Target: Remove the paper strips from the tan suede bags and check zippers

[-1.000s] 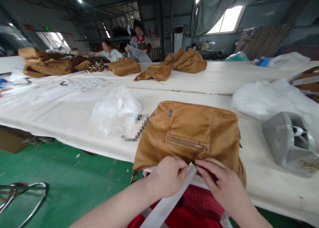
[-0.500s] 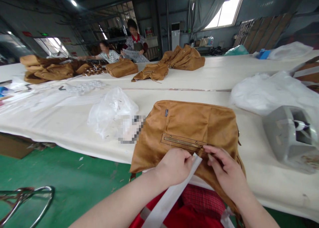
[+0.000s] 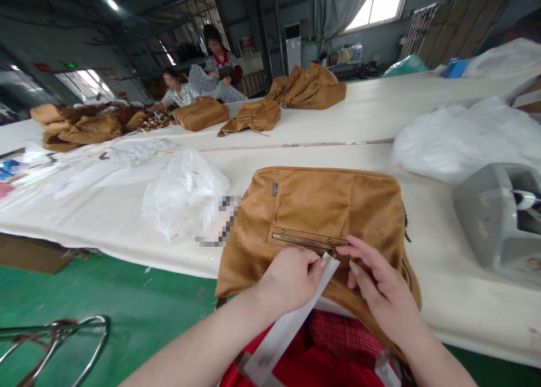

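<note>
A tan brown leather-look bag (image 3: pixel 313 198) lies flat in front of me at the table edge. It has a small dark label (image 3: pixel 275 189) and a brass zipper (image 3: pixel 302 241) set in a stitched slot. My left hand (image 3: pixel 291 271) is closed in a pinch on the end of a white strip (image 3: pixel 291 325), which hangs down toward my lap. My right hand (image 3: pixel 380 280) rests at the right end of the zipper, fingers stretched out and thumb apart from them. Whatever lies directly under its fingertips is hard to make out.
A grey tape dispenser (image 3: pixel 486 218) stands at right, before a heap of clear plastic (image 3: pixel 465 136). Left of the bag lies a crumpled plastic bag (image 3: pixel 181 190). More brown bags (image 3: pixel 310 88) sit across the table (image 3: pixel 338 133), where two people work. A metal-framed stool (image 3: pixel 99 347) stands lower left.
The view has shifted slightly. Both hands stay by the zipper's right end, the left still pinching the white strip. Across the table, a person's clear plastic sheet has been raised.
</note>
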A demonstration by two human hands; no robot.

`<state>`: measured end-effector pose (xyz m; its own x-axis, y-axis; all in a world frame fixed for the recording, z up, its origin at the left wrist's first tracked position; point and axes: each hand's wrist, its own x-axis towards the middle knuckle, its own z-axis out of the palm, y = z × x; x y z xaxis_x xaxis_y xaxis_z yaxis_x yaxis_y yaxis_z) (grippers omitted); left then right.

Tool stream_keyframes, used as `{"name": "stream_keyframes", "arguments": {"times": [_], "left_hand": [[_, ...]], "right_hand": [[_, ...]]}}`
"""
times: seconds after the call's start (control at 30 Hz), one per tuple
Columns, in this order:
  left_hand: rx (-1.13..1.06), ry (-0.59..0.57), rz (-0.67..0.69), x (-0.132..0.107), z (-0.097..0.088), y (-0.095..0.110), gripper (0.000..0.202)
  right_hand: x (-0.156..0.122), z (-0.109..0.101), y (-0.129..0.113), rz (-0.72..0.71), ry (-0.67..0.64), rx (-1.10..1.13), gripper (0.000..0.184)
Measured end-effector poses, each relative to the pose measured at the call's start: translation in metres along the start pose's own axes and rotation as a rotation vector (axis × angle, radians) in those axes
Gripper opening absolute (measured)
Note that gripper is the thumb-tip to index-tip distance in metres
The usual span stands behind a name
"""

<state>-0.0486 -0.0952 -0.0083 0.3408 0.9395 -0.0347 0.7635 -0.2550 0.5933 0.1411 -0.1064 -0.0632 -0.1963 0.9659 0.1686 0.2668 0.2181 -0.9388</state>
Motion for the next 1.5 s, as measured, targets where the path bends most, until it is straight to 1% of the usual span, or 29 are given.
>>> {"name": "stream_keyframes", "arguments": {"times": [0.1, 0.23, 0.37, 0.43, 0.63, 0.73, 0.83, 1.0, 1.07, 1.13, 1.2, 1.27, 1.3, 1.33, 1.37, 1.43, 1.5], "left_hand": [[0.012, 0.006, -0.014, 0.005, 0.001, 0.002, 0.038], [0.032, 0.01, -0.035, 0.01, 0.002, 0.004, 0.039], [0.028, 0.041, -0.059, 0.012, 0.005, 0.003, 0.039], [0.002, 0.044, -0.084, 0.012, 0.007, 0.003, 0.039], [-0.139, 0.054, -0.149, 0.016, 0.011, 0.004, 0.044], [-0.186, 0.055, -0.155, 0.017, 0.013, 0.003, 0.043], [-0.186, 0.051, -0.162, 0.018, 0.014, 0.002, 0.044], [-0.201, 0.059, -0.143, 0.016, 0.013, 0.003, 0.043], [-0.24, 0.07, -0.121, 0.016, 0.016, 0.004, 0.04], [-0.278, 0.106, -0.106, 0.017, 0.02, 0.003, 0.036], [-0.298, 0.164, -0.122, 0.02, 0.027, 0.002, 0.034], [-0.311, 0.207, -0.158, 0.023, 0.033, 0.0, 0.034], [-0.322, 0.217, -0.172, 0.023, 0.035, 0.0, 0.034], [-0.34, 0.217, -0.18, 0.024, 0.037, -0.001, 0.033], [-0.364, 0.209, -0.18, 0.023, 0.037, -0.001, 0.032], [-0.43, 0.184, -0.176, 0.02, 0.035, 0.0, 0.029], [-0.5, 0.145, -0.183, 0.016, 0.032, 0.001, 0.028]], "right_hand": [[0.001, 0.0, 0.001, 0.0, -0.02, 0.0, 0.041], [0.0, 0.0, 0.002, -0.012, 0.022, 0.017, 0.047], [-0.001, -0.002, 0.002, -0.019, -0.029, -0.046, 0.051], [-0.001, -0.001, 0.002, -0.029, -0.044, -0.072, 0.054], [-0.001, 0.0, 0.002, -0.009, 0.002, -0.076, 0.061], [-0.001, -0.001, 0.002, -0.014, -0.054, -0.122, 0.061], [0.0, -0.003, 0.003, -0.028, -0.086, -0.139, 0.06], [0.001, -0.002, 0.002, -0.041, -0.057, -0.169, 0.058], [0.001, -0.001, 0.001, -0.042, -0.039, -0.167, 0.055], [0.0, 0.0, 0.001, -0.038, -0.012, -0.134, 0.052], [0.0, 0.002, 0.0, 0.01, 0.052, -0.071, 0.047], [-0.001, 0.003, -0.002, 0.112, 0.141, -0.016, 0.039], [-0.001, 0.003, -0.003, 0.169, 0.161, -0.005, 0.036], [0.0, 0.004, -0.005, 0.224, 0.149, -0.013, 0.034], [0.001, 0.004, -0.007, 0.272, 0.107, -0.035, 0.036], [0.003, 0.005, -0.011, 0.353, -0.029, -0.055, 0.043], [0.005, 0.008, -0.014, 0.407, -0.127, 0.003, 0.047]]}}
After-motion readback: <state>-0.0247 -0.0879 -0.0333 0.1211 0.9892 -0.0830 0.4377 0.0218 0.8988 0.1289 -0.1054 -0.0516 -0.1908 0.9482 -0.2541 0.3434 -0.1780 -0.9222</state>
